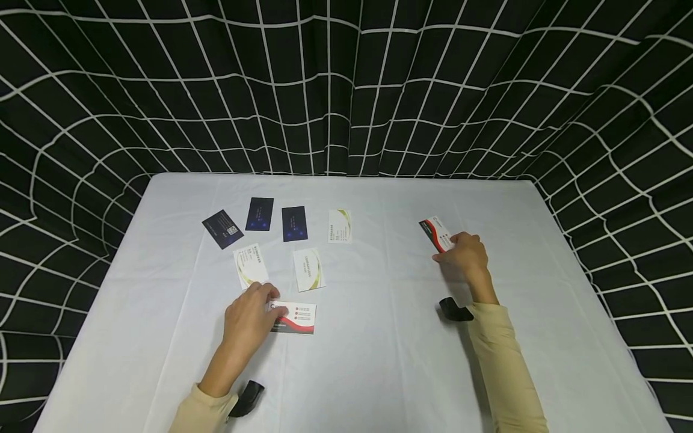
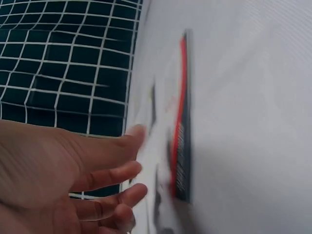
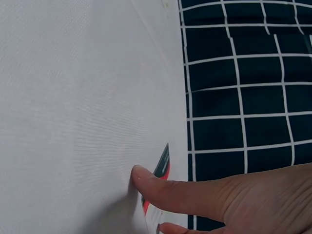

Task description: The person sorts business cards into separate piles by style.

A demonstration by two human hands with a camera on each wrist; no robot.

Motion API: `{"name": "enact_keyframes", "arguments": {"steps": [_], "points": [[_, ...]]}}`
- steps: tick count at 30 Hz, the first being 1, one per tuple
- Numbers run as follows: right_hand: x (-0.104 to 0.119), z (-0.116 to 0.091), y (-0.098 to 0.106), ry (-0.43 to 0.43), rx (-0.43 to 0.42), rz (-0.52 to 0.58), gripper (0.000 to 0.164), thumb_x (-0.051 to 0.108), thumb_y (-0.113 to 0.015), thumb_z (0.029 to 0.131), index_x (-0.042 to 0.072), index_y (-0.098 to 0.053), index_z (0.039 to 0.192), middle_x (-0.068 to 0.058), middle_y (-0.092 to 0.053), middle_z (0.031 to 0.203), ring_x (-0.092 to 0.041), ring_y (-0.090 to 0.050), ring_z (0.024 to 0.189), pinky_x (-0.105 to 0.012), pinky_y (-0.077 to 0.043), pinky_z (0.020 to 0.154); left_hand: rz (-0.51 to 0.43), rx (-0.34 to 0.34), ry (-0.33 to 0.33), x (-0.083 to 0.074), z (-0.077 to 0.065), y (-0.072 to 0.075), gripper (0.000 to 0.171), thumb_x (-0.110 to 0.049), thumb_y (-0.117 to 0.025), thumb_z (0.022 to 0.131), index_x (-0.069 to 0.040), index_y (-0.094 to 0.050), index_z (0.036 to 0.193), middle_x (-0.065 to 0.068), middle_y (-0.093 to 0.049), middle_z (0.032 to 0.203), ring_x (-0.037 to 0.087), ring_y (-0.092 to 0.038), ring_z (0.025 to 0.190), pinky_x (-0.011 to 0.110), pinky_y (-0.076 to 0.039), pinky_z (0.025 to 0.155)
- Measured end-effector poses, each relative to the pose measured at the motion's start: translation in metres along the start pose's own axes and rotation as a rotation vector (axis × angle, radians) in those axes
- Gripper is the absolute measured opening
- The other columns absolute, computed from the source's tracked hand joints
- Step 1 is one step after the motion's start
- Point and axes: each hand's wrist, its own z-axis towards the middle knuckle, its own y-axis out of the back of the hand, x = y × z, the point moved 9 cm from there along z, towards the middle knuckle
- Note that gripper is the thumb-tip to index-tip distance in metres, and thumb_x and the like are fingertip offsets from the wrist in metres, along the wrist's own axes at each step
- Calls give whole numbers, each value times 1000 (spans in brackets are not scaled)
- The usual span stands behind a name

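Note:
My left hand (image 1: 246,319) hovers at the left end of a white business card (image 1: 300,313) with a red wave and a dark band. In the left wrist view its fingers (image 2: 109,178) are spread and loosely bent, with nothing between them and the blurred card (image 2: 183,122) beyond. At the right, my right hand (image 1: 467,257) holds a matching business card (image 1: 436,233) by its near end, thumb on one edge and a finger on the other. The right wrist view shows the thumb (image 3: 165,192) across that card (image 3: 163,165), whose lower part is mostly hidden.
Dark blue business cards (image 1: 260,214) lie in a loose group at the back left of the white table (image 1: 373,361). White cards with a green-yellow curve (image 1: 339,226) lie among and below them. Black cloth with a white grid (image 1: 346,90) surrounds the table's back and sides.

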Motion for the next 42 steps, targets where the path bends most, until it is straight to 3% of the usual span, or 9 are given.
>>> {"name": "enact_keyframes", "arguments": {"steps": [3, 7, 10, 15, 20, 27, 33, 38, 42], "points": [[-3, 1, 3, -4, -19, 20, 74, 30, -79, 79, -16, -50, 128, -34, -49, 111, -42, -50, 96, -49, -43, 76, -72, -27, -52, -24, 8, 0, 25, -17, -82, 79, -5, -70, 97, 4, -61, 83, 19, -56, 68, 35, -42, 60], [-8, 4, 7, -24, -52, 31, 73, 31, -78, 81, -18, -49, 128, -34, -52, 111, -41, -51, 95, -47, -43, 74, -227, -22, -179, -73, 25, -9, 25, -18, -77, 85, -5, -69, 105, 3, -62, 84, 17, -53, 68, 31, -42, 61], [-10, 8, 8, -46, -52, 20, 72, 30, -79, 80, -17, -51, 127, -34, -56, 114, -41, -54, 97, -46, -45, 74, -349, 36, -244, -109, 39, -27, 30, -19, -72, 90, -4, -65, 115, 7, -64, 93, 22, -58, 80, 33, -45, 70], [-11, 11, 12, -45, -38, 39, 58, 27, -78, 80, -12, -61, 119, -29, -63, 111, -38, -59, 93, -41, -45, 68, -496, 172, -230, -148, 65, -71, 42, -21, -65, 95, -3, -55, 131, 18, -61, 116, 31, -59, 105, 43, -46, 89], [-14, 4, 16, -26, -51, 114, 41, 26, -68, 89, -8, -66, 113, -23, -67, 105, -31, -59, 87, -36, -42, 66, -488, 195, -190, -162, 84, -99, 53, -24, -62, 97, -1, -45, 142, 21, -51, 136, 35, -49, 127, 46, -40, 103], [-10, -5, 14, -8, 36, 275, 44, 24, -66, 93, -11, -61, 118, -21, -72, 92, -32, -65, 90, -32, -41, 70, -521, 230, -186, -186, 103, -122, 71, -24, -70, 92, -2, -35, 149, 20, -43, 148, 34, -40, 137, 47, -34, 110], [3, -9, 4, 57, 111, 319, 43, 24, -67, 92, -11, -62, 118, -19, -73, 92, -33, -65, 95, -37, -43, 80, -506, 260, -189, -207, 119, -140, 82, -26, -74, 88, -6, -28, 153, 14, -35, 155, 28, -32, 142, 41, -29, 114], [15, -18, 2, 139, 143, 358, 38, 20, -67, 93, -11, -64, 114, -17, -74, 90, -33, -68, 91, -34, -45, 78, -487, 253, -182, -212, 122, -142, 80, -29, -73, 89, -7, -30, 153, 15, -44, 148, 27, -41, 137, 39, -34, 110], [20, -25, 7, 163, 126, 363, 34, 18, -66, 93, -10, -65, 113, -17, -73, 92, -27, -69, 82, -31, -49, 73, -370, 179, -221, -211, 118, -131, 69, -27, -70, 91, -7, -39, 149, 15, -60, 125, 26, -60, 108, 39, -49, 90]]}}
